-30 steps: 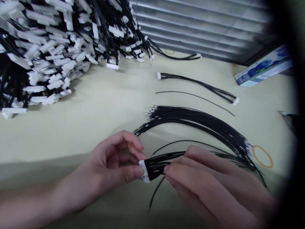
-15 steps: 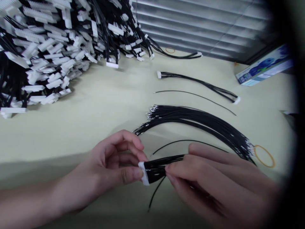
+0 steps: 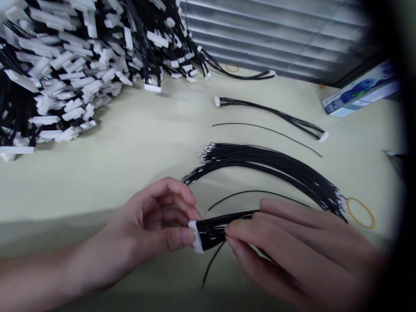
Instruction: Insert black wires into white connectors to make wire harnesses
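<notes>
My left hand (image 3: 152,225) pinches a small white connector (image 3: 196,236) between thumb and fingers. Black wires (image 3: 212,226) run out of the connector to the right. My right hand (image 3: 292,247) is closed on those wires just beside the connector, fingertips pressed together. One loose black wire (image 3: 211,264) hangs down below the connector. A fanned bundle of loose black wires (image 3: 269,167) with metal tips lies on the table just beyond both hands.
A big heap of finished harnesses with white connectors (image 3: 71,65) fills the far left. A finished harness (image 3: 269,113), a single wire (image 3: 260,129), two rubber bands (image 3: 360,212), a blue-and-white box (image 3: 360,91) and window blinds (image 3: 276,34) lie beyond on the pale table (image 3: 130,143).
My right hand has shifted slightly along the wires by the connector. The left hand and the connector have hardly moved.
</notes>
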Demonstrator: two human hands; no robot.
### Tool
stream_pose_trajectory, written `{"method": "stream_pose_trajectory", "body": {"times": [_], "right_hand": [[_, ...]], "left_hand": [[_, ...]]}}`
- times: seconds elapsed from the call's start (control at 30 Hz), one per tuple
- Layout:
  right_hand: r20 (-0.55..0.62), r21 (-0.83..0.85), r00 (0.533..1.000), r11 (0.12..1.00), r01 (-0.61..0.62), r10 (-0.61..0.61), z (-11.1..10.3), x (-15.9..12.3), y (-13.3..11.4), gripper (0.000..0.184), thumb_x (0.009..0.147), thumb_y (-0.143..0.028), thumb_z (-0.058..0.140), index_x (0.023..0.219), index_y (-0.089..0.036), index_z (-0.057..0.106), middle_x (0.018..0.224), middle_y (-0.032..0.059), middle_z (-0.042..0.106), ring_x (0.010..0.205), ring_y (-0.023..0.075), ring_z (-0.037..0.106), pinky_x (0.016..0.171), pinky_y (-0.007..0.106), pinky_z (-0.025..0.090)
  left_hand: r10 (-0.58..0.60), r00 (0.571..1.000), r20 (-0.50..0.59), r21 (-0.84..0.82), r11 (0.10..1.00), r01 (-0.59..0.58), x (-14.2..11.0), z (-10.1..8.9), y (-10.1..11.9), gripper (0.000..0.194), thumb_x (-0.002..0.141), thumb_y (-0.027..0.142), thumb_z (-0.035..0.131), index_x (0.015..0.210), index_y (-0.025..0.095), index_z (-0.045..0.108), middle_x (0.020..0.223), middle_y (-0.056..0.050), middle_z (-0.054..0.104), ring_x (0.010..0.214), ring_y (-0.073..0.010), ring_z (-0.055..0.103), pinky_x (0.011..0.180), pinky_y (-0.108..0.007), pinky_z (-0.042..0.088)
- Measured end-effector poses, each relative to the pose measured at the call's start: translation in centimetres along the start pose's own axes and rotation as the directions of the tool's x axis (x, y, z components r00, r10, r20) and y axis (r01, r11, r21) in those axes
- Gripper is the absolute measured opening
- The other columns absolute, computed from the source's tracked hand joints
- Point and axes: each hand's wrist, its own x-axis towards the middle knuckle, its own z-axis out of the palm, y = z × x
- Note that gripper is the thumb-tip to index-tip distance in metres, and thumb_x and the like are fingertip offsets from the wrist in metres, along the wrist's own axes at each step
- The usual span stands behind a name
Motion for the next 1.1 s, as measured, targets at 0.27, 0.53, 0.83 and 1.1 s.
{"method": "stream_pose_trajectory", "body": {"times": [0.27,0.53,0.83,1.1], "right_hand": [[-0.015,0.029,1.000,0.999,-0.020,0.021,0.2,0.1,-0.1,0.007,0.086,-0.017,0.053,0.092,-0.015,0.056,0.071,-0.0020,0.059,0.065,0.0107,0.052,0.056,0.027,0.040],[0.047,0.018,0.999,1.000,-0.019,0.018,0.2,-0.1,-0.2,0.010,0.084,-0.008,0.051,0.086,-0.017,0.056,0.073,-0.0017,0.060,0.063,0.0107,0.051,0.057,0.026,0.039],[-0.138,-0.014,0.990,1.000,0.023,-0.025,1.3,0.4,-0.8,0.015,0.084,-0.003,0.046,0.081,-0.016,0.054,0.072,-0.0040,0.059,0.065,0.0102,0.050,0.064,0.027,0.040],[-0.038,-0.101,0.998,0.994,0.052,-0.056,0.9,-0.2,-0.8,0.013,0.084,-0.015,0.052,0.096,-0.015,0.056,0.088,0.0021,0.058,0.081,0.0182,0.049,0.070,0.033,0.039]], "left_hand": [[-0.003,1.000,0.005,-0.003,1.000,0.003,-0.1,0.0,0.1,0.027,0.080,0.009,0.063,0.098,0.023,0.050,0.091,0.000,0.059,0.082,-0.0110,0.059,0.072,-0.020,0.047],[-0.014,1.000,0.003,-0.047,0.999,0.014,0.3,0.2,0.2,0.026,0.078,0.007,0.065,0.094,0.022,0.053,0.087,0.002,0.061,0.080,-0.0088,0.060,0.071,-0.017,0.049],[-0.045,0.999,-0.002,-0.040,0.998,0.045,0.0,0.3,-0.1,0.022,0.076,0.006,0.066,0.088,0.021,0.057,0.081,0.005,0.061,0.075,-0.0064,0.061,0.069,-0.015,0.049],[-0.020,0.999,-0.035,-0.034,0.999,0.019,0.1,0.4,0.3,0.021,0.078,0.007,0.065,0.091,0.020,0.054,0.084,0.002,0.060,0.077,-0.0076,0.060,0.068,-0.015,0.048]]}}
